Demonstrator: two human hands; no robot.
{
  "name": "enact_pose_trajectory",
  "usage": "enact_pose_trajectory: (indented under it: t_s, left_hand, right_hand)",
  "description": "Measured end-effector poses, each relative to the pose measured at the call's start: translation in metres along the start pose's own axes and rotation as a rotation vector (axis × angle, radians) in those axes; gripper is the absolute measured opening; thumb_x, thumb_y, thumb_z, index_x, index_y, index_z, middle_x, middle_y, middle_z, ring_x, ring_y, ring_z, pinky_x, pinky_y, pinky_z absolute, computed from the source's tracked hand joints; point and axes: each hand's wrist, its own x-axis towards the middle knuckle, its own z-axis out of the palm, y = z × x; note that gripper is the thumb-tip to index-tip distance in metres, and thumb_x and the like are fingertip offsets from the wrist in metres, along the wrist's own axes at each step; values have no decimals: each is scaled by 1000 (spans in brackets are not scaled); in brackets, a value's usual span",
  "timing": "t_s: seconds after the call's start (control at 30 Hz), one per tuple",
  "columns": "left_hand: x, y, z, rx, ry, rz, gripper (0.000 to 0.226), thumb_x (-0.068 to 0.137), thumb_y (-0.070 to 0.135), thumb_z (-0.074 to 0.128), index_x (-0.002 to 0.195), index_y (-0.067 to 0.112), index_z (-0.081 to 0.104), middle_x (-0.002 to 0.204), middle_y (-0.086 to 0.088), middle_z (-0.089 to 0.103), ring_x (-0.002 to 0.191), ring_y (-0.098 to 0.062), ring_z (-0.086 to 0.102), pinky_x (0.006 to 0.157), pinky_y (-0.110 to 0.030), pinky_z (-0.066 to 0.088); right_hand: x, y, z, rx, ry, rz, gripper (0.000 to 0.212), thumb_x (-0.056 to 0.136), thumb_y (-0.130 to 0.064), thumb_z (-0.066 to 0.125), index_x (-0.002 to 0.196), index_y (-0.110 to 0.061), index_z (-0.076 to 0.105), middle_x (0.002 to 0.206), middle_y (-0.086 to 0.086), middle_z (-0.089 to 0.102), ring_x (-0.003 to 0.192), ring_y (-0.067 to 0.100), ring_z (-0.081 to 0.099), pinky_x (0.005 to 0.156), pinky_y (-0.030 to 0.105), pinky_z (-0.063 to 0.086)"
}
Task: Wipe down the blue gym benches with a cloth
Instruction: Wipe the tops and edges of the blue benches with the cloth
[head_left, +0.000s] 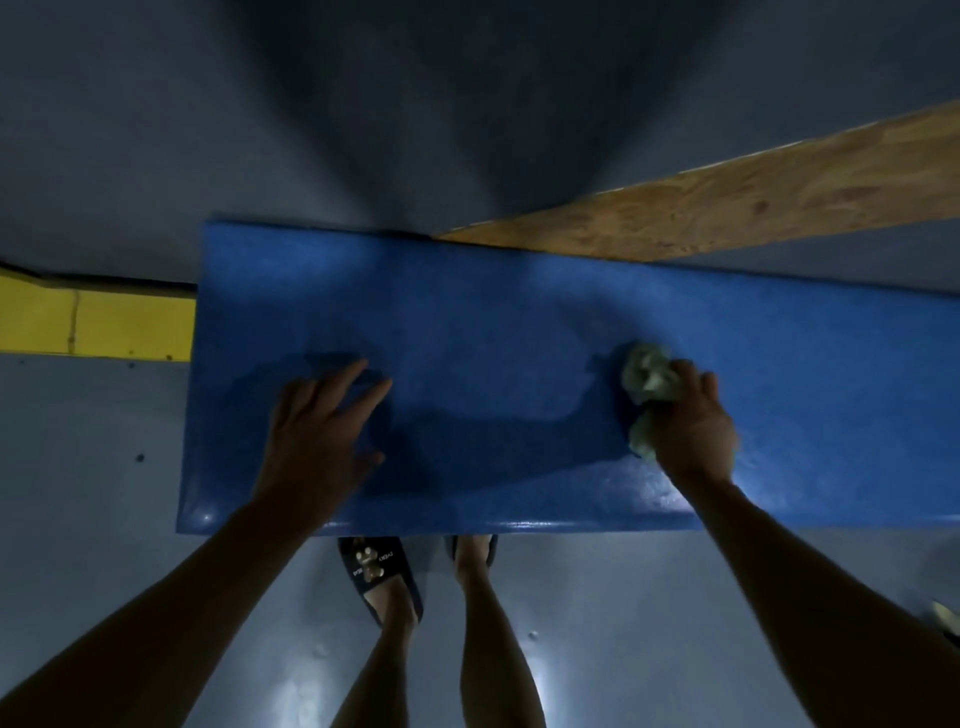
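A blue padded gym bench (493, 322) stretches across the middle of the view and runs off the right edge. My left hand (324, 431) lies flat on its near left part, fingers spread, holding nothing. My right hand (693, 426) presses a crumpled pale green cloth (649, 382) onto the bench's right part, fingers closed around it. The cloth bulges out ahead of and to the left of my knuckles.
A wooden plank (727, 208) slants along the wall behind the bench at the right. A yellow ledge (98, 322) meets the bench's left end. My feet in dark slippers (382, 577) stand on the grey floor (104, 493) just under the bench's near edge.
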Motion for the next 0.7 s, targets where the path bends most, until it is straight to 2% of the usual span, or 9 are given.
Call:
enact_pose_trajectory:
  t_s: [0.07, 0.13, 0.2, 0.3, 0.37, 0.4, 0.47, 0.6, 0.7]
  left_hand:
    - [5, 2, 3, 43, -23, -15, 87, 53, 38, 93, 131, 18, 61, 143, -11, 51, 117, -33, 41, 96, -54, 35]
    - [7, 4, 5, 44, -55, -55, 86, 52, 38, 93, 130, 20, 61, 143, -9, 50, 119, -35, 44, 98, -56, 37]
    - [8, 7, 5, 39, -95, -99, 86, 54, 37, 92, 132, 23, 59, 145, -7, 48, 121, -35, 45, 100, -58, 37]
    - [9, 11, 4, 82, -155, -133, 86, 54, 38, 91, 133, 28, 57, 147, -3, 47, 125, -32, 46, 104, -58, 34]
    - [12, 13, 6, 94, -144, -142, 83, 52, 35, 93, 128, 28, 60, 144, -3, 49, 126, -32, 47, 105, -60, 34]
    - [13, 13, 7, 92, -131, -149, 83, 49, 32, 94, 126, 26, 62, 143, -4, 51, 124, -32, 47, 105, -60, 34]
    - [15, 13, 8, 88, -124, -165, 90, 46, 30, 96, 128, 25, 61, 141, -7, 53, 122, -34, 48, 104, -61, 34]
    - [15, 15, 11, 61, -116, -189, 92, 47, 26, 96, 131, 25, 58, 141, -8, 54, 123, -38, 52, 106, -61, 32]
    - [16, 15, 11, 45, -116, -204, 92, 47, 25, 96, 131, 25, 59, 141, -7, 54, 125, -38, 51, 107, -62, 31]
  right_hand:
    - [-1, -13, 8, 112, 78, 231, 39, 85, -19, 44, 124, -20, 48, 118, 13, 49, 90, 43, 59, 68, 42, 43]
    - [-18, -56, 31, 198, 108, 200, 43, 87, -16, 42, 128, -16, 49, 119, 14, 51, 96, 39, 59, 70, 40, 44]
    - [-45, -117, 52, 293, 39, 4, 40, 89, -12, 46, 129, -18, 50, 117, 10, 53, 93, 32, 60, 65, 33, 43]
    - [-72, -185, 55, 279, -141, -500, 43, 81, -16, 53, 124, -21, 48, 111, 8, 53, 82, 30, 60, 54, 35, 50]
    - [-51, -181, 47, 202, -219, -745, 46, 75, -17, 57, 120, -22, 51, 110, 7, 53, 83, 32, 59, 54, 37, 54]
    - [-34, -167, 43, 177, -238, -765, 43, 78, -19, 57, 121, -23, 53, 111, 6, 53, 85, 31, 59, 59, 37, 54]
    - [7, -121, 32, 134, -236, -644, 35, 89, -26, 53, 124, -27, 55, 116, 3, 52, 92, 27, 59, 71, 32, 50]
    - [73, -21, -9, 93, -60, -177, 35, 82, -20, 54, 116, -28, 57, 109, 5, 49, 81, 37, 60, 59, 37, 46]
    - [76, -22, -2, 106, 52, 44, 38, 79, -15, 45, 115, -19, 57, 106, 13, 48, 80, 40, 57, 60, 36, 40]
